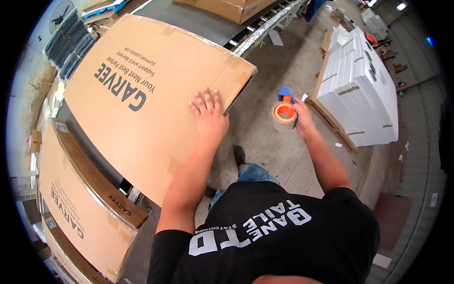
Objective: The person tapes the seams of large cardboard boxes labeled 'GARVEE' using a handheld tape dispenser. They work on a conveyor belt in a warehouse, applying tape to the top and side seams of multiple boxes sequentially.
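Note:
A large flat brown cardboard box (pixel 156 90) lies on a dark conveyor belt (pixel 198 21) to my left. My left hand (pixel 210 116) rests on its top near the right edge, palm down with the fingers spread. Strips of clear tape run along the edge beside that hand. Out to the right, over the floor, my right hand (pixel 302 116) grips a blue and orange tape dispenser (pixel 286 97). A wide roll of clear tape (pixel 283 124) is on it, held apart from the box. The dispenser's handle is mostly hidden by my fingers.
More flat cardboard boxes (pixel 85 199) stand at the lower left. Another box (pixel 222 8) sits farther along the conveyor with its metal rail (pixel 265 31). White panels (pixel 359 90) are stacked on a wooden pallet (pixel 331 120) at right. Dark sheets (pixel 71 45) are piled far left.

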`<state>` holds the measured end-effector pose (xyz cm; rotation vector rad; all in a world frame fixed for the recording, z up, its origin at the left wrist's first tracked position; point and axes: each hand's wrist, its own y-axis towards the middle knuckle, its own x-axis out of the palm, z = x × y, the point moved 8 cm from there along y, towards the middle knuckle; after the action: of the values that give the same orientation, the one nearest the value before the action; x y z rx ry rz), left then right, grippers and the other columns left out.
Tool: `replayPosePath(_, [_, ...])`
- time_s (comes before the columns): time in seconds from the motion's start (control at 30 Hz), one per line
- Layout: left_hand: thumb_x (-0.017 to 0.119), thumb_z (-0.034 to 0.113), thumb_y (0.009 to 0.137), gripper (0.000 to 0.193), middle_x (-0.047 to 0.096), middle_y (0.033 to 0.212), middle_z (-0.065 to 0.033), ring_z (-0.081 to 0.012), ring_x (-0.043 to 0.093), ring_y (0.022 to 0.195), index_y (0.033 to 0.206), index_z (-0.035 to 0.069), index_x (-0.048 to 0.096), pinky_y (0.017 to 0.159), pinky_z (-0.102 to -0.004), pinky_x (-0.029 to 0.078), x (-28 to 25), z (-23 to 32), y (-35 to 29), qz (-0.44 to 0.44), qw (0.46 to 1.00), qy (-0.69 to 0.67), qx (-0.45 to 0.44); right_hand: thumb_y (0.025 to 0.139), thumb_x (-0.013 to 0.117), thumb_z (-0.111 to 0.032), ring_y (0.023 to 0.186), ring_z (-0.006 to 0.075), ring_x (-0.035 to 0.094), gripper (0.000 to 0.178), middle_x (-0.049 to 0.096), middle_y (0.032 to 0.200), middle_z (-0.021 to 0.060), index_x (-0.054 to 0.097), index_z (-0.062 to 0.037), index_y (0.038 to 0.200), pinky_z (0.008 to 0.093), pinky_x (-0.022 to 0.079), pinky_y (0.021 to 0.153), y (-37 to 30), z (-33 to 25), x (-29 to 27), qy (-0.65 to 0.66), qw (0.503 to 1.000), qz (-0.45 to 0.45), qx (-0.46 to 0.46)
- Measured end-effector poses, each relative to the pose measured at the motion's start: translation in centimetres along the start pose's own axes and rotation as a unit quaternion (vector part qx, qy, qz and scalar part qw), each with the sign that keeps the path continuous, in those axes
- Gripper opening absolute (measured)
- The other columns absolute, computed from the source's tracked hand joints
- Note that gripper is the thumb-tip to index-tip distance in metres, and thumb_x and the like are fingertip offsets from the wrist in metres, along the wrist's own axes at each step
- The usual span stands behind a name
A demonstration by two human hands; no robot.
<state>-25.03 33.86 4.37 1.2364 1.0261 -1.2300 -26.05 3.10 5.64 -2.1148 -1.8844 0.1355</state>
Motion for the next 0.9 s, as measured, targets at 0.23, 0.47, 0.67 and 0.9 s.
replayPosePath(0.23, [0.055,0.060,0.098,0.083,0.026,0.170,-0.0134,-0.0402,0.023,0.156,0.162,0.013,0.031,0.122,-0.0655,0.019,1.2,-0.3,0.1,0.008,1.000,0.014,-0.025,0.077,0.070,-0.026,0.107,0.0308,0.067,0.053,0.061,0.125,0.0107,0.070,-0.0175,0.129,0.0383,0.053,0.099,1.4,-8.5,8.0,-0.550,0.767,-0.163,-0.287])
replayPosePath(0.47, [0.050,0.062,0.100,0.082,0.028,0.170,-0.0112,-0.0378,0.025,0.156,0.162,0.012,0.032,0.120,-0.0694,0.021,0.5,-0.4,0.0,0.010,0.998,0.024,-0.050,0.076,0.070,-0.038,0.101,0.0335,0.068,0.044,0.062,0.117,0.0102,0.075,-0.0203,0.117,0.0430,0.056,0.088,4.7,-15.2,21.2,-0.649,0.584,-0.276,-0.401])
replayPosePath(0.67, [0.054,0.061,0.098,0.084,0.033,0.167,-0.0128,-0.0403,0.028,0.154,0.160,0.009,0.034,0.119,-0.0697,0.021,0.4,0.0,-0.3,0.035,0.997,0.043,-0.052,0.072,0.072,-0.039,0.100,0.0328,0.069,0.046,0.062,0.112,0.0100,0.076,-0.0201,0.114,0.0441,0.057,0.088,6.1,-6.0,16.0,-0.641,0.648,-0.259,-0.319])
replayPosePath(0.9, [0.057,0.062,0.096,0.084,0.035,0.166,-0.0155,-0.0419,0.030,0.153,0.158,0.009,0.037,0.120,-0.0687,0.021,1.7,0.4,-0.1,0.064,0.996,0.051,-0.045,0.073,0.070,-0.039,0.099,0.0321,0.068,0.042,0.060,0.111,0.0090,0.077,-0.0212,0.111,0.0458,0.057,0.085,6.9,2.2,10.2,-0.641,0.684,-0.262,-0.230])
